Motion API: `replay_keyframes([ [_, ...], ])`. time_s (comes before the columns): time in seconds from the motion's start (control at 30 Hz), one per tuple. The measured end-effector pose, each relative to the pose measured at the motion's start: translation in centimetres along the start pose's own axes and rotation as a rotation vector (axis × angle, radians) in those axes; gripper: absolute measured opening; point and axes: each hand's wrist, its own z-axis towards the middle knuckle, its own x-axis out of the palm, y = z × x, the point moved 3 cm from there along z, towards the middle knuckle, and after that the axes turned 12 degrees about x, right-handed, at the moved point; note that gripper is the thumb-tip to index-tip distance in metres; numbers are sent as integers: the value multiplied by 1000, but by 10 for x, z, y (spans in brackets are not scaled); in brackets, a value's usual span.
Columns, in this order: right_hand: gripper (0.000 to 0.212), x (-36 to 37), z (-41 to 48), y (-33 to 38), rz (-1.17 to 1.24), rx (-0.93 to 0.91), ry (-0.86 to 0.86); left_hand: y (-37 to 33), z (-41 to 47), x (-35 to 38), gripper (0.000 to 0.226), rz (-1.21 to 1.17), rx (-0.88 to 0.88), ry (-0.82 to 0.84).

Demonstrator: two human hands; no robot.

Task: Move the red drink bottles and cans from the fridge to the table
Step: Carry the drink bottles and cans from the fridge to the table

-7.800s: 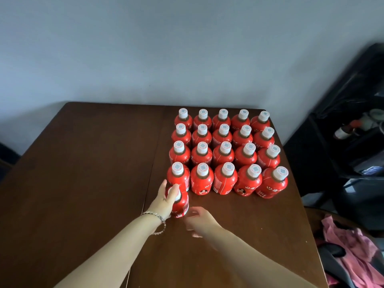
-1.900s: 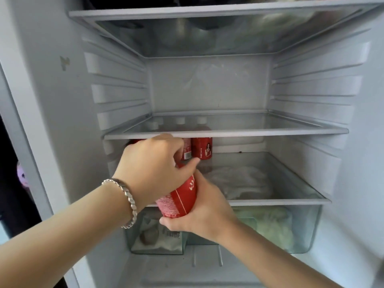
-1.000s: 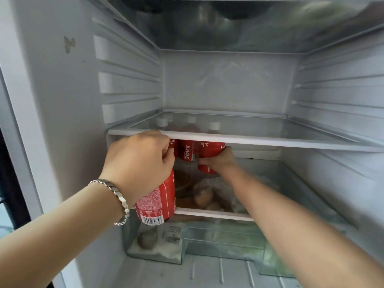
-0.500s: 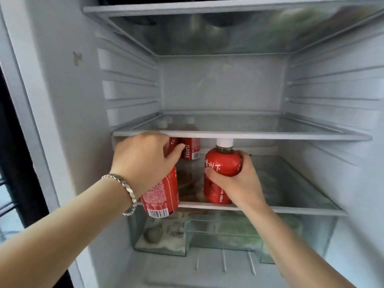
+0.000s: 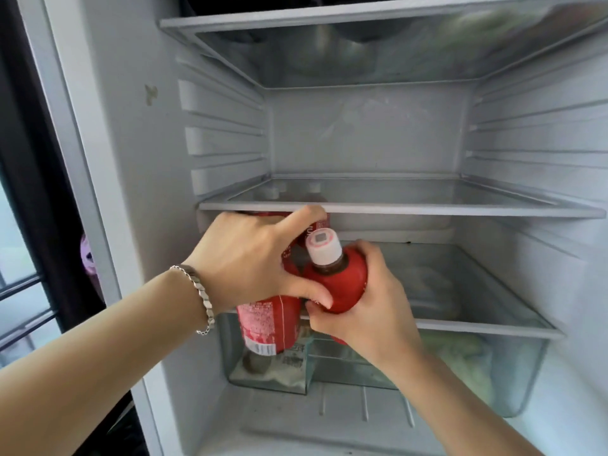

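I face the open fridge (image 5: 362, 133). My left hand (image 5: 250, 258), with a bracelet on the wrist, is shut on a red drink bottle (image 5: 268, 327) whose lower body hangs below the palm. My right hand (image 5: 365, 311) grips a second red bottle (image 5: 339, 278) with a white cap, held in front of the lower shelf and pressed against the left hand's thumb. Behind the hands, further red bottles (image 5: 316, 225) stand at the back left under the glass shelf (image 5: 394, 209), mostly hidden.
The glass shelf above the bottles is bare. Below the lower shelf (image 5: 477, 324) sits a clear crisper drawer (image 5: 460, 363) with greens and packets. The fridge's left wall (image 5: 131, 192) is close to my left arm. A dark frame stands at far left.
My right hand has pulled the white-capped bottle off the lower shelf toward me and brought it against the left hand, which still holds its bottle. The view has shifted slightly right.
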Motion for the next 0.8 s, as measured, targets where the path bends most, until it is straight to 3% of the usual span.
replay_keyframes([
  [0.17,87,2,-5,9,-220,-70,188,-2,-12,4,63,-57,140,187],
  [0.37,76,15,-1,17,-241,-46,418,2,-23,1,38,-100,-170,356],
  [0.47,60,21,13,20,-63,11,583,3,-30,3,47,-77,-269,351],
  [0.6,22,32,69,1,185,212,357,7,-39,2,55,-86,-365,396],
  [0.63,27,40,82,-3,152,249,322,9,-39,1,57,-96,-380,409],
  [0.73,67,70,106,-8,77,280,386,15,-41,-4,55,-111,-411,435],
  [0.8,78,90,114,-4,112,267,396,19,-39,-7,51,-102,-413,454],
])
